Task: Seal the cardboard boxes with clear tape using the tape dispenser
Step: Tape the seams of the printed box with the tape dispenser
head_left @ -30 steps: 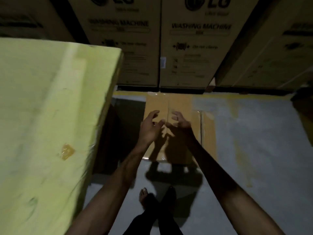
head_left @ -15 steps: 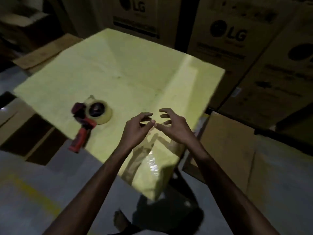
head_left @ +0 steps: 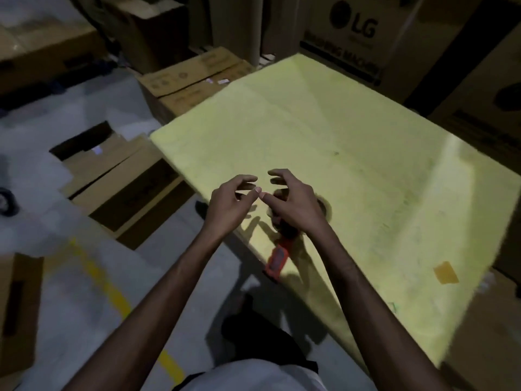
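Half a second ago the tape dispenser (head_left: 277, 258) lay off to the left of the hands; now it sits right under the right hand (head_left: 296, 206). Only its red handle shows, at the near edge of the yellow surface (head_left: 352, 153). The left hand (head_left: 225, 207) hovers just beside the right, fingertips almost meeting. Each grip is loosely curled and half open, with nothing in it that I can see, though a scrap of clear tape between the fingertips wouldn't show in this light.

The handle looks to reach the very edge, so a clumsy grab could knock the dispenser to the floor (head_left: 70, 292).

The roll and cutter are hidden under the right wrist. The cardboard boxes (head_left: 124, 179) lie on the floor to the left and none is on the surface. The LG cartons (head_left: 352, 32) behind are dim and blurred.
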Available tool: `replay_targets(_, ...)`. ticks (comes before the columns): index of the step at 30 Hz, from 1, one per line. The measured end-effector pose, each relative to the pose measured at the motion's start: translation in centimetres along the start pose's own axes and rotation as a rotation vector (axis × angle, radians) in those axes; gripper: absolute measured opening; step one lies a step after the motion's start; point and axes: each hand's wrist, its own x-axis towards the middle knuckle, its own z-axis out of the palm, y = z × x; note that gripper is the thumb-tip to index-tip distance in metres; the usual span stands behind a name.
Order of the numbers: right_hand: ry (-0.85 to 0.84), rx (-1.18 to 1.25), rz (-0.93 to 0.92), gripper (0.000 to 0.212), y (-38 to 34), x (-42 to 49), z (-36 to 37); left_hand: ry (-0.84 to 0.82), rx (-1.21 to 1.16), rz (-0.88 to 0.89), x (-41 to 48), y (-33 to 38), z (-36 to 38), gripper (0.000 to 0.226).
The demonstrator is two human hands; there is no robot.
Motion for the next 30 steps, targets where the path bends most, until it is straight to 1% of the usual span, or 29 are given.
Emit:
replay_targets(6, -0.091, 0.086, 0.002, 0.054, -3.2, 11.2, 7.8, 0.024, 0.013, -0.065, 9.1, -4.8, -8.2, 0.026)
replay_targets(9, -0.139, 0.150, 0.046, 0.056, -5.6, 16.9, 11.3, 0.029, 0.048, -0.120, 13.7, -6.2, -12.9, 0.023)
replay_targets(12, -0.168, 0.178, 0.066, 0.056, -8.1, 22.6, 14.4, 0.020, 0.090, -0.136, 18.7, -6.7, -17.6, 0.022)
replay_targets(17, -0.151, 0.198, 0.128, 0.052, -12.1, 31.4, 17.8, 0.019, 0.079, -0.113, 28.3, -7.4, -23.2, 0.026)
replay_targets(19, -0.131, 0.223, 0.174, 0.052, -12.9, 35.3, 19.0, 0.015, 0.054, -0.130, 32.5, -7.9, -24.8, 0.023)
replay_targets(21, -0.106, 0.298, 0.225, 0.052, -13.4, 39.4, 20.3, 0.012, 0.021, -0.163, 37.0, -8.8, -26.3, 0.022)
replay_targets(23, -0.068, 0.414, 0.305, 0.053, -13.6, 43.9, 21.9, 0.003, 0.038, -0.151, 42.0, -10.0, -27.9, 0.025)
replay_targets(25, -0.031, 0.536, 0.446, 0.058, -14.0, 48.9, 23.4, -0.036, 0.067, -0.143, 47.6, -11.4, -29.6, 0.027)
replay_targets(27, 0.044, 0.692, 0.614, 0.073, -14.0, 53.8, 25.2, -0.086, 0.127, -0.186, 53.9, -13.2, -31.2, 0.028)
replay_targets(28, 0.084, 0.790, 0.685, 0.076, -13.8, 56.1, 26.3, -0.107, 0.174, -0.204, 57.1, -14.4, -32.0, 0.029)
replay_targets(30, 0.191, 0.917, 0.836, 0.058, -12.9, 60.3, 28.4, -0.118, 0.301, -0.208, 63.2, -17.3, -33.4, 0.034)
